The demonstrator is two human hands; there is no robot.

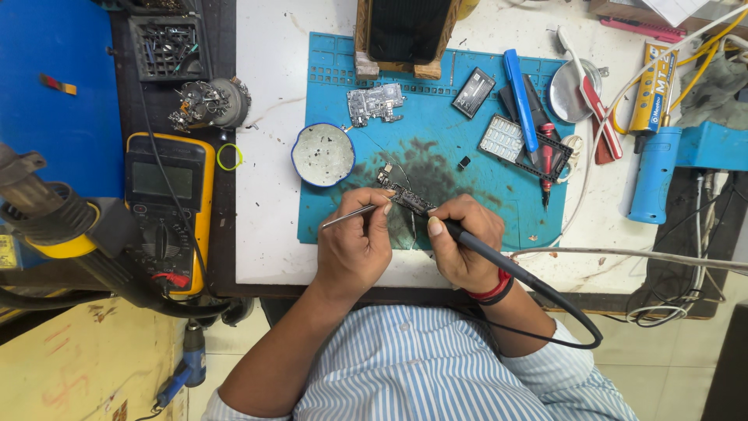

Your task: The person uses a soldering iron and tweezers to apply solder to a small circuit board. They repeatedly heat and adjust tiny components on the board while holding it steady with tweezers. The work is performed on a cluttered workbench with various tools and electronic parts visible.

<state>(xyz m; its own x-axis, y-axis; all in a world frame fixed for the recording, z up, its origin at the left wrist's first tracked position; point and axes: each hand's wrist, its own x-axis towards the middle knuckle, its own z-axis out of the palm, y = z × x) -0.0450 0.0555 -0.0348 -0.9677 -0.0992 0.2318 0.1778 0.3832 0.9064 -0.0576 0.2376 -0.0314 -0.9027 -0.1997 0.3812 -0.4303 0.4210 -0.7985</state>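
A: Lying just ahead of both hands, the small circuit board sits on the blue mat, its long axis slanting from far-left to near-right.

B: Which hand is nearer?

A: Both touch close; the left hand is closed on tweezers, tips toward the board's left end, and the right hand grips a soldering iron at its near-right end.

B: Containers?

A: A round blue-rimmed dish, beyond the left hand, holds only grey residue. A metal dish sits far right on the surface; contents unclear.
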